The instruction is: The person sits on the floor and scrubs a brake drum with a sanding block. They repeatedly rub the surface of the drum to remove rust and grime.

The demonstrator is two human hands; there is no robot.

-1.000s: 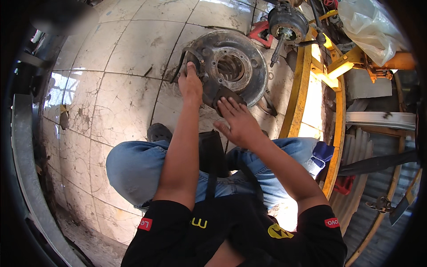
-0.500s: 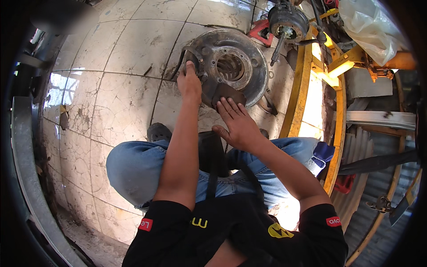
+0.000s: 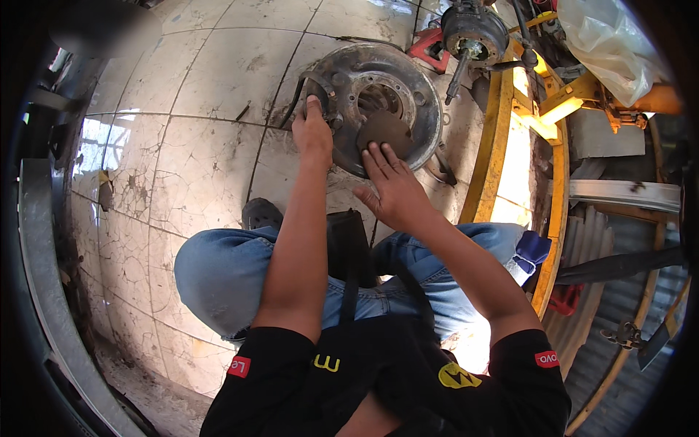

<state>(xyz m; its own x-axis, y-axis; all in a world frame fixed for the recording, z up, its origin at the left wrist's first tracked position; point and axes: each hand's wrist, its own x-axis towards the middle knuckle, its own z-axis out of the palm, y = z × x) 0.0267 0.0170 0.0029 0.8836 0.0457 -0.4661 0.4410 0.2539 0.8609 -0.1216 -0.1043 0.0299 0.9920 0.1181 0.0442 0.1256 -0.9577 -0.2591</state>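
Note:
A round, worn metal brake drum (image 3: 421, 91) with a ring of bolt holes lies on the tiled floor in front of me. At its left rim my left hand (image 3: 313, 137) is closed on a curved dark brake shoe (image 3: 295, 100), with the thumb on top. A brown, flat sheet like sandpaper (image 3: 386, 132) covers the drum's near side and part of the centre opening. My right hand (image 3: 399, 191) lies with its fingers stretched out flat at the sheet's near edge, the thumb standing apart. What is under the sheet is hidden.
A second curved shoe-like part (image 3: 440, 169) rests by the drum's lower right. Behind stand a red stand (image 3: 428, 51) and a greasy hub with a shaft (image 3: 473, 33). A yellow metal frame (image 3: 484, 164) runs along the right, with a plastic bag (image 3: 608, 47) above it.
My right hand has slid the brown sheet slightly forward, over part of the centre opening, and more of the sheet shows. The left hand keeps its grip nearly in place.

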